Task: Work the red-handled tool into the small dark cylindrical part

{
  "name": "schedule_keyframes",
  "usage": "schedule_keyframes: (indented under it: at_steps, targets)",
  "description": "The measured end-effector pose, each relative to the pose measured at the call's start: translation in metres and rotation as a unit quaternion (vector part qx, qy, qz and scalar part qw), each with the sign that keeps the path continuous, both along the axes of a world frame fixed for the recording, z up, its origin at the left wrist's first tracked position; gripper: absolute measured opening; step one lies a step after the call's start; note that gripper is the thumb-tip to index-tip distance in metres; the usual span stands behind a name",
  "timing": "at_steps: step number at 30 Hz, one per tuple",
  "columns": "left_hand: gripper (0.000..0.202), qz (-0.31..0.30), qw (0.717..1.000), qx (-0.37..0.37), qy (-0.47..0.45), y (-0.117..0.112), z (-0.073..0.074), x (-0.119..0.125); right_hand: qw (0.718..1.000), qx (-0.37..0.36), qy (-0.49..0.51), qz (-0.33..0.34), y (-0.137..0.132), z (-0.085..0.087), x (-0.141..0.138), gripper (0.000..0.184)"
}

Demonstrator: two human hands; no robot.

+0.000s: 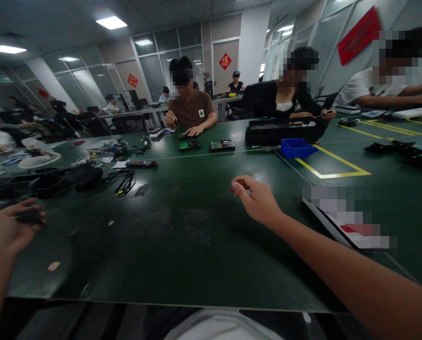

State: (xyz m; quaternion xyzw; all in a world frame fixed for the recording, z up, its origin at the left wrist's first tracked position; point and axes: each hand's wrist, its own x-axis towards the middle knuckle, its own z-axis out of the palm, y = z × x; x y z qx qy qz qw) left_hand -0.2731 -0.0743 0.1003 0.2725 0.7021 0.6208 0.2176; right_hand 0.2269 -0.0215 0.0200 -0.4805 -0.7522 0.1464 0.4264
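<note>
My right hand (257, 198) is raised over the middle of the green table (211, 264), its fingers closed in a pinch. A thin screwdriver (225, 193) juts out of it to the left, its shaft angled down and a bit of red showing at the fingertips. At the far left, my left hand (6, 231) curls around a small dark object (30, 216). Blur and shadow keep me from telling what kind of thing that is.
Black cables (125, 183) and dark gear (69, 178) lie at left. Across the table, a person (193, 106) handles parts near two circuit-board units (222, 145). A blue bin (298, 148) stands behind yellow tape; a booklet (341, 222) lies at right.
</note>
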Motion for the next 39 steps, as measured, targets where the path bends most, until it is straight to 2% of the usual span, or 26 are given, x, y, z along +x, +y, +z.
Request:
schedule_keyframes:
  at_steps: [2,4,7,10,13,16,19,22,25,29,34,39]
  targets:
    - [0.016,-0.042,0.998,0.013,-0.045,0.009,-0.007,0.005,1.000,-0.011,0.009,0.000,0.000,0.000,0.000,0.025]
    - [0.027,-0.102,0.992,0.034,-0.067,0.020,-0.013,0.024,1.000,-0.015,0.012,-0.003,0.000,-0.001,-0.001,0.026]
    - [0.043,-0.188,0.978,0.055,-0.063,0.036,-0.021,0.074,1.000,-0.019,0.008,0.001,0.002,-0.003,0.001,0.025]
    - [0.059,-0.265,0.962,0.044,-0.046,0.050,-0.033,0.132,0.999,-0.025,0.006,0.023,0.002,-0.005,0.004,0.024]
    - [0.051,-0.319,0.947,0.018,-0.020,0.063,-0.045,0.183,0.999,-0.033,0.009,0.039,0.001,-0.004,0.004,0.024]
    - [0.038,-0.406,0.913,0.034,0.017,0.071,-0.054,0.225,0.999,-0.035,0.004,0.031,-0.002,0.000,0.001,0.020]
    - [0.037,-0.471,0.879,0.053,0.060,0.073,-0.059,0.261,1.000,-0.020,-0.004,0.014,-0.004,0.005,-0.001,0.023]
    - [0.040,-0.508,0.848,0.064,0.137,0.070,-0.066,0.289,1.000,-0.006,0.012,0.007,-0.006,0.006,0.000,0.027]
    - [0.047,-0.498,0.826,0.069,0.253,0.069,-0.078,0.303,0.999,0.007,0.043,0.010,-0.008,0.007,0.002,0.028]
    - [0.051,-0.468,0.815,0.063,0.336,0.072,-0.095,0.299,0.993,0.033,0.110,-0.002,-0.012,0.008,0.003,0.025]
    - [0.038,-0.450,0.814,0.086,0.357,0.075,-0.103,0.287,0.981,0.056,0.184,0.006,-0.013,0.002,-0.001,0.020]
    - [0.039,-0.465,0.808,0.113,0.344,0.074,-0.104,0.283,0.986,0.036,0.160,0.022,-0.011,-0.002,-0.003,0.021]
